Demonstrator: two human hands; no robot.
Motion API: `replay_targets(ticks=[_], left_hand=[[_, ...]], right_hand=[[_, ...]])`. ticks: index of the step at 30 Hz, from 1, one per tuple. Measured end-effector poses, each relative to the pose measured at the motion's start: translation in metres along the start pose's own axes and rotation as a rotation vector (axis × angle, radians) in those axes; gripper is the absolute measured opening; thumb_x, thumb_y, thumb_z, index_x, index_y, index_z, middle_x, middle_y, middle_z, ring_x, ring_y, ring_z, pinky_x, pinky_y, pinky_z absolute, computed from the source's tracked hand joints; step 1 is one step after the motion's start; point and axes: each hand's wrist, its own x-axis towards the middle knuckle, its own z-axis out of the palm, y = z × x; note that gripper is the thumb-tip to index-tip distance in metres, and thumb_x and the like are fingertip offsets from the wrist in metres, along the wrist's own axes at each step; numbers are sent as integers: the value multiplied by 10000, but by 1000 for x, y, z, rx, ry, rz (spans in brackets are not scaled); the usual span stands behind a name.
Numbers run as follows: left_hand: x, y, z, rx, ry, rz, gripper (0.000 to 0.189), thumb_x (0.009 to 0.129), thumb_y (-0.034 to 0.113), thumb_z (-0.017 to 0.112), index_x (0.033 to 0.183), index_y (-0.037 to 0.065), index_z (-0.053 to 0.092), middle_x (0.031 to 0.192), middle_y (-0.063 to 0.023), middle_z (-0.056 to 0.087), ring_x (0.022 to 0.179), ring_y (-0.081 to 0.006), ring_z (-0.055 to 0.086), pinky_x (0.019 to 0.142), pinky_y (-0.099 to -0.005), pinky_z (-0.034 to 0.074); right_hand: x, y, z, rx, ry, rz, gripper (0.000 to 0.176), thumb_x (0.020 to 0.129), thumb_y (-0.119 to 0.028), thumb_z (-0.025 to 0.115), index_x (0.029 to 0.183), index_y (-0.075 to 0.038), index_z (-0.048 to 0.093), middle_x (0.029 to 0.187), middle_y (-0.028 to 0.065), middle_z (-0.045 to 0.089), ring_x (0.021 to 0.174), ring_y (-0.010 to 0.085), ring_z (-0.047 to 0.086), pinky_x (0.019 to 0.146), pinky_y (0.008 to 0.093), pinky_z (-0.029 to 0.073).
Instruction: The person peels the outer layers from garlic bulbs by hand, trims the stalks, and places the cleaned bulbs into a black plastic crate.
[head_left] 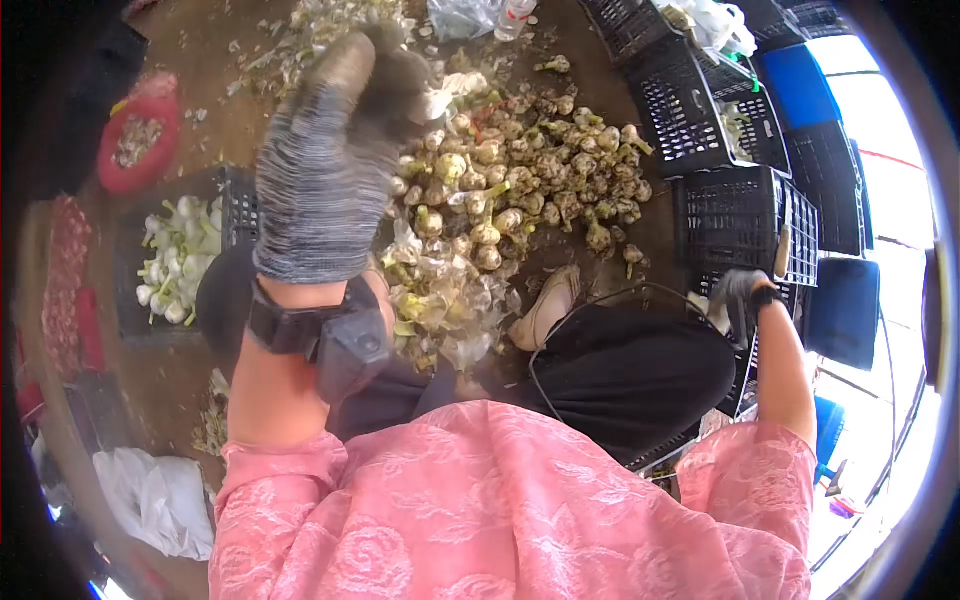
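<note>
The heap of garlic bulbs [570, 165] lies on the floor [190, 370], mid-scene. The gloved left hand [325, 185] is above its left side, fingers blurred; I cannot tell whether they grip anything. Right, the gloved right hand [739, 289] is beside a black crate [725, 215], finger state unclear. Left, another crate [240, 207] holds whiter bulbs [183, 258].

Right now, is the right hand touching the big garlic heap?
Apart. The head view shows the right hand off to one side, near a black crate, with brown floor showing between it and the garlic heap.
</note>
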Motion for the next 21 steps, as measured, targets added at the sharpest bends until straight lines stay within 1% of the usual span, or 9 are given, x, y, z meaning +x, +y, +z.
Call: replay_targets(ticks=[3, 5, 6, 7, 9, 11, 14, 17, 21], left_hand=[[3, 9, 4, -38, 42, 4, 233, 896, 285, 499, 939, 73, 586, 756, -7, 568, 665, -148, 524, 680, -316, 469], [8, 7, 5, -222, -135, -74, 292, 918, 301, 454, 694, 115, 480, 596, 14, 410, 555, -137, 429, 576, -282, 409], [12, 4, 11, -256, -210, -45, 384, 930, 317, 423, 610, 148, 295, 548, 20, 252, 494, -128, 323, 524, -272, 345], [12, 4, 13, -253, -210, -51, 384, 930, 317, 423, 610, 148, 295, 548, 20, 252, 494, -128, 323, 524, -272, 345], [12, 4, 14, -132, -84, -67, 407, 930, 314, 425, 603, 157, 241, 536, 24, 227, 476, -119, 281, 528, -277, 342], [14, -4, 6, -219, -82, -58, 362, 916, 316, 458, 617, 142, 352, 554, 27, 293, 501, -127, 346, 558, -287, 383], [16, -12, 2, -29, 113, 49, 215, 860, 265, 559, 873, 55, 605, 775, -46, 602, 647, -122, 546, 562, -253, 454], [13, -9, 6, 140, 226, -59, 193, 857, 186, 544, 968, 34, 589, 819, -52, 609, 681, -110, 556, 618, -252, 472], [8, -12, 6, 129, 139, -76, 250, 833, 69, 534, 1078, 23, 540, 872, -43, 605, 741, -107, 564, 676, -233, 469]], right_hand=[[87, 31, 68, -32, 6, -181, 317, 796, -323, 551, 1035, -129, 628, 1126, 38, 589, 1032, 238, 569, 783, 360, 499], [65, 3, -10, 375, 95, 19, 298, 764, -316, 579, 943, -88, 647, 1038, 116, 616, 973, 283, 587, 752, 375, 497], [91, -7, -28, 370, 251, -132, 289, 744, -286, 582, 895, -50, 654, 951, 143, 627, 910, 291, 603, 750, 391, 486], [117, -19, -45, 363, 407, -284, 282, 725, -255, 585, 846, -13, 661, 864, 170, 638, 848, 298, 618, 749, 408, 475], [135, -69, -104, 503, 338, -247, 457, 684, -420, 623, 901, -18, 640, 942, 176, 627, 877, 319, 608, 756, 383, 480], [189, -134, -115, 622, 374, -306, 510, 723, -456, 578, 1030, -51, 621, 1042, 158, 602, 968, 276, 579, 792, 373, 466], [218, -229, -126, 610, 215, -334, 422, 784, -399, 546, 1072, -97, 607, 1128, 79, 576, 1033, 246, 539, 834, 337, 441], [237, -274, -122, 918, 236, -101, 364, 818, -357, 528, 1037, -80, 617, 1111, 86, 584, 1006, 255, 551, 813, 333, 451], [239, -233, -138, 992, 275, -6, 302, 862, -301, 504, 991, -58, 631, 1089, 95, 594, 970, 268, 568, 785, 327, 464]])
